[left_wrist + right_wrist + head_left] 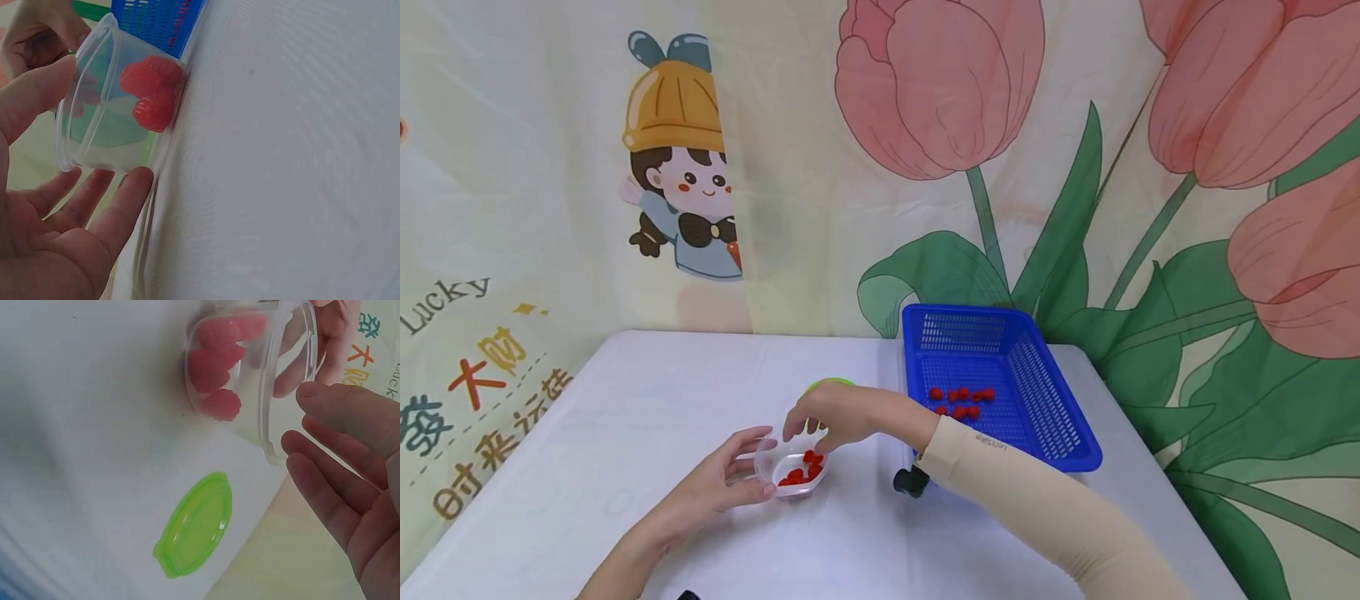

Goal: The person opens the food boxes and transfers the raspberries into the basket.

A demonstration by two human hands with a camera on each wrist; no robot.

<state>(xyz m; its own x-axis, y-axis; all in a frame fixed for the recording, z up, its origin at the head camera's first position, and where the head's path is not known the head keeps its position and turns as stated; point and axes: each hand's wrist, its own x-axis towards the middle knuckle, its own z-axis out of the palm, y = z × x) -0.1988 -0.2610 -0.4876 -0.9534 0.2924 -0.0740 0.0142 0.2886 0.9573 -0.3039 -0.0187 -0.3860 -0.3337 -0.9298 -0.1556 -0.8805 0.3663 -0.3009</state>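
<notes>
In the gripping left hand (722,479), just under the right hand (838,414) with fingers apart, sits a clear tub (247,419) of red berries (212,370).

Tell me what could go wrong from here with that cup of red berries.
The right hand has its fingers close by the rim of the cup, so a bump might tip it. The cup is uncovered and the berries inside look loose, so tipping could spill some. The green lid lies on the table just beyond the cup, so the right hand might brush it aside.
</notes>
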